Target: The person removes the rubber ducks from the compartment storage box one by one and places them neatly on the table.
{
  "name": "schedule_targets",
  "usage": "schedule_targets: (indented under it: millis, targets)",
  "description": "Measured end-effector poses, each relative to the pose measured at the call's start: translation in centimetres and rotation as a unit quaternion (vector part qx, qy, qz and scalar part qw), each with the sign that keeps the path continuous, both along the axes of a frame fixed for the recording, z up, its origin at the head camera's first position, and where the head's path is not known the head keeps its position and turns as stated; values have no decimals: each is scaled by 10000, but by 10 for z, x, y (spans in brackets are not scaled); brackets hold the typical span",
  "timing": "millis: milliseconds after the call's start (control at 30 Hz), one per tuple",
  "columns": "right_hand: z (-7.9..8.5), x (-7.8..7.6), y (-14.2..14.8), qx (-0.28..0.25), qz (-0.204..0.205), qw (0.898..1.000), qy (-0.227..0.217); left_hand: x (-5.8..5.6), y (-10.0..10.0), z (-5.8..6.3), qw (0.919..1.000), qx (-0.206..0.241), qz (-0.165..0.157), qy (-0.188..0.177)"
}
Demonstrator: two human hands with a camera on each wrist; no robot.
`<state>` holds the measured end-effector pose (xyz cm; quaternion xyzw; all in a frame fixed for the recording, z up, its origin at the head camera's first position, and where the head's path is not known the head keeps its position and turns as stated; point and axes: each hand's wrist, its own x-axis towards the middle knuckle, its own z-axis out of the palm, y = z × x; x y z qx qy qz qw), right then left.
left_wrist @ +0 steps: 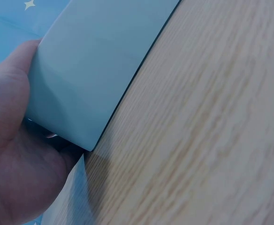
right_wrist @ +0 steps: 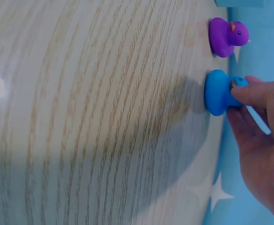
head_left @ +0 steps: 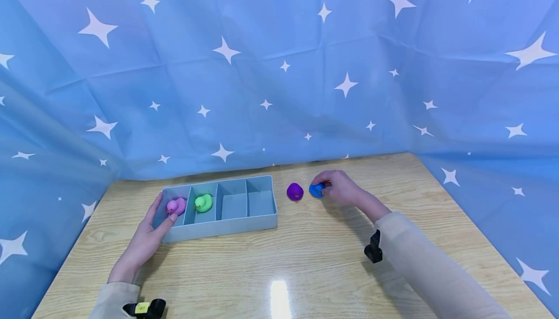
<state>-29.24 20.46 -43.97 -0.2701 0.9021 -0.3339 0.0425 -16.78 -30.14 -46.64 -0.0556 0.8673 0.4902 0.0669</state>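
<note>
My left hand [head_left: 146,234] grips the left end of a blue-grey divided box [head_left: 227,227]. In the left wrist view the thumb lies along the box's wall [left_wrist: 90,70], and the other fingers are mostly hidden behind its end. A pink rubber duck [head_left: 176,207] sits in the leftmost compartment and a green rubber duck [head_left: 204,203] in the one beside it. To the right of the box, my right hand [head_left: 342,189] pinches a blue rubber duck [right_wrist: 216,93] by its head between thumb and fingers. The blue duck is at the tabletop, next to a purple rubber duck [right_wrist: 221,38].
The wooden table [head_left: 244,265] reaches back to a blue curtain [head_left: 271,76] with white stars, which also hangs at both sides. Two compartments at the box's right end show bare floors. Black wrist cameras [head_left: 373,247] sit at both sleeves.
</note>
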Motion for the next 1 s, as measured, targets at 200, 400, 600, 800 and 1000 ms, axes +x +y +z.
schedule_targets:
  millis: [200, 400, 600, 800, 1000]
  targets:
    - [5, 2, -1, 152, -61, 9999, -32, -1, 2, 1, 10000, 19, -19, -11]
    - [21, 1, -14, -139, 79, 9999, -6, 1, 1, 3, 10000, -47, 0, 37]
    - [41, 7, -40, -255, 99, 9996, 66, 0, 0, 1, 10000, -10, -46, 69]
    - [53, 15, -73, -560, 299, 9978, -202, -1, 0, 1, 10000, 25, 14, -13]
    - [58, 19, -105, -575, 643, 9961, -183, -1, 1, 1, 10000, 62, 38, -22]
